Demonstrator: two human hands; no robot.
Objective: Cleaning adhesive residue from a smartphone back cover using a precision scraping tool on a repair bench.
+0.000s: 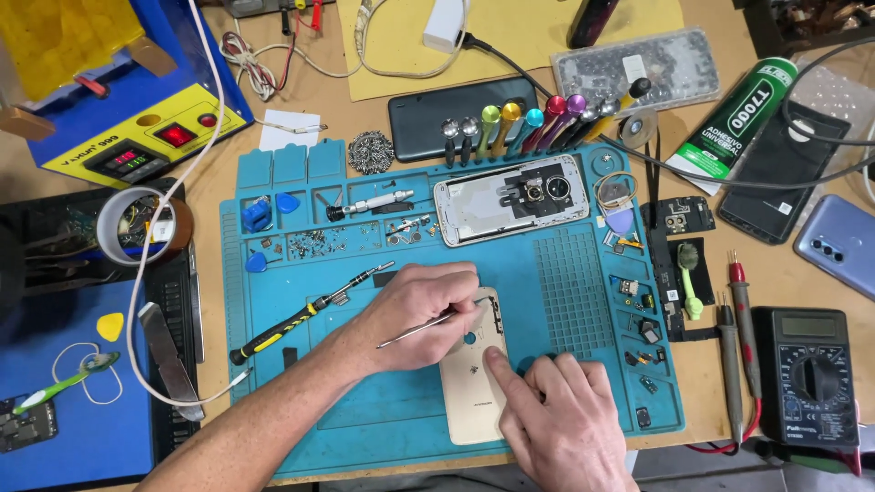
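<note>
handling the gold phone back cover

the gold back cover (472, 387) lies flat on the blue work mat (583, 301), in the lower centre of the frame. it is judged to be light, thin and somewhat flexible, with a smooth, likely slippery surface; cracking under bending is a risk. it is best held by its long edges or pressed flat against the mat.

the cover is pale gold with rounded corners, a round opening near its upper end and a small dark mark at mid-length.

the left hand (415, 314) is closed on metal tweezers (421, 328), their tip at the cover's upper part. the right hand (561, 415) holds nothing; its index finger is pressed on the cover's middle.

a black-and-yellow screwdriver (305, 314) lies left of the hands.
</note>
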